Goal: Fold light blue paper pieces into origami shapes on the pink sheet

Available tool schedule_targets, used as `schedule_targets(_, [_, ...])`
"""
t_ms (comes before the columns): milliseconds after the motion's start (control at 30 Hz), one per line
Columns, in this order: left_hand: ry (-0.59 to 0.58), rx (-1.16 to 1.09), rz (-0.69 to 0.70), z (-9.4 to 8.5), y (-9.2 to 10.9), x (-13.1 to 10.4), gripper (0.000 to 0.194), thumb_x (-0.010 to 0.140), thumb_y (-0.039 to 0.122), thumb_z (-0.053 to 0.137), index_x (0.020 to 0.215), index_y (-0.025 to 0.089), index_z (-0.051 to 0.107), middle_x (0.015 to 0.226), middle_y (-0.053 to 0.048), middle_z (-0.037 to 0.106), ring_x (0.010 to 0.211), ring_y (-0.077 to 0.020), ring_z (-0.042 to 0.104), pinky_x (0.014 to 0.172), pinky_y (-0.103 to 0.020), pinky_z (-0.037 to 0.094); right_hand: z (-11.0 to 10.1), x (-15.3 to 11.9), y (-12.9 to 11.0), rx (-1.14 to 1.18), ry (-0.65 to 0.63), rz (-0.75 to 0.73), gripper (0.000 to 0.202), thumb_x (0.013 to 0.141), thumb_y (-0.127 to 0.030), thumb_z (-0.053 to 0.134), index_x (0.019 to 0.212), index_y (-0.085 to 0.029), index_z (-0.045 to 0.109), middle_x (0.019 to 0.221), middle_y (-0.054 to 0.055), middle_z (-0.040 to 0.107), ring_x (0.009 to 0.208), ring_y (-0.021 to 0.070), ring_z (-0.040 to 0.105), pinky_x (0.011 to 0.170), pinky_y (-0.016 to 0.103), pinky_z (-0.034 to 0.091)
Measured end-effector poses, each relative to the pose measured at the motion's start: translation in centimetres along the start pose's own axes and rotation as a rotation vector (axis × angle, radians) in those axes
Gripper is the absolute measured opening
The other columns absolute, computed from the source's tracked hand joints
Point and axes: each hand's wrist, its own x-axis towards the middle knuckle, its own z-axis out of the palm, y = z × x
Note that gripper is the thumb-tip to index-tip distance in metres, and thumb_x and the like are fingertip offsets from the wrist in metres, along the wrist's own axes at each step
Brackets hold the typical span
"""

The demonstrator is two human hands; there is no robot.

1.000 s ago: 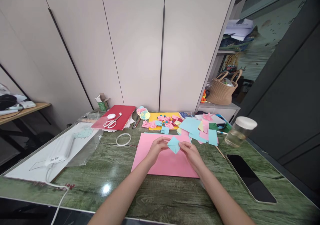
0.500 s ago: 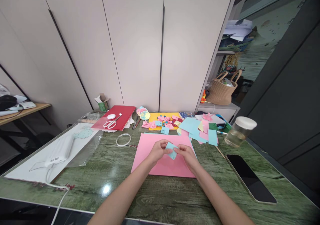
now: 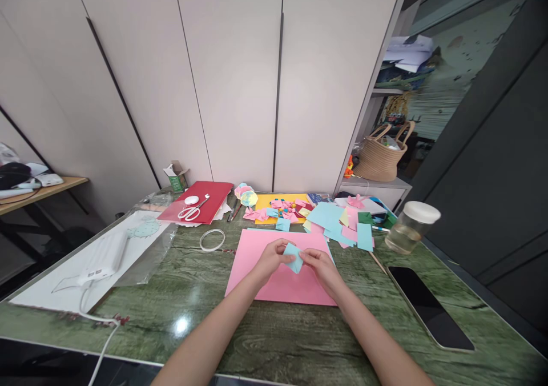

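A small light blue folded paper (image 3: 293, 258) is held between both hands above a large pink sheet (image 3: 274, 288). My left hand (image 3: 274, 258) pinches its left side, thumb on the face nearest me. On the right side, the thumb and fingers of my right hand (image 3: 317, 261) close on the paper's edge. The fingertips behind the paper are partly hidden. Beyond the pink sheet, small pink and blue folded pieces (image 3: 282, 210) lie on and around a yellow sheet (image 3: 262, 202).
Loose coloured papers (image 3: 327, 214), a lidded jar (image 3: 409, 232) and a black phone (image 3: 430, 306) are on the right. Leftward lie a tape ring (image 3: 212, 249), scissors (image 3: 190, 211) on a red folder (image 3: 212, 194), and a white power strip (image 3: 105, 254) with its cable.
The right thumb has shifted slightly on the blue paper, which is turned a little and shows a more even square face. Both hands keep nearly the same place.
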Motion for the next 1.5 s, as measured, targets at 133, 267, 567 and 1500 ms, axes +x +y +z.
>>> schedule_targets(133, [0.044,-0.031,-0.053,-0.1,0.1,0.1,0.033,0.06,0.02,0.064,0.091,0.016,0.056,0.08,-0.005,0.06,0.073,-0.0147,0.057,0.068,-0.027,0.043,-0.2,0.1,0.1,-0.018,0.064,-0.017,0.029,0.072,-0.042,0.053,0.072,-0.015,0.064,0.071,0.004,0.059,0.067,0.0155,0.049,0.067,0.028,0.036])
schedule_targets(267, [0.111,-0.006,-0.078,-0.5,0.1,0.2,0.031,0.061,0.025,0.064,0.09,0.016,0.057,0.074,-0.004,0.06,0.072,-0.0148,0.058,0.069,-0.029,0.044,-0.7,0.2,-0.2,-0.045,0.147,-0.022,0.031,0.07,-0.044,0.054,0.07,-0.015,0.063,0.068,0.004,0.057,0.065,0.0153,0.048,0.065,0.028,0.036])
schedule_targets(567, [0.157,-0.045,-0.014,-1.3,-0.5,0.7,0.035,0.057,0.026,0.069,0.087,0.013,0.057,0.068,-0.004,0.062,0.067,-0.0135,0.058,0.07,-0.029,0.043,-0.4,-0.1,-1.1,-0.091,0.136,-0.008,0.027,0.068,-0.043,0.056,0.07,-0.017,0.062,0.068,0.002,0.056,0.067,0.0155,0.048,0.065,0.026,0.036])
schedule_targets(1500, [0.018,-0.011,-0.016,0.1,0.1,0.1,0.032,0.056,0.022,0.068,0.086,0.015,0.057,0.072,-0.003,0.061,0.066,-0.0122,0.055,0.067,-0.025,0.04,0.5,-0.3,-1.3,-0.216,0.018,-0.023,0.03,0.066,-0.045,0.055,0.068,-0.015,0.061,0.062,-0.001,0.055,0.06,0.0138,0.046,0.057,0.024,0.033])
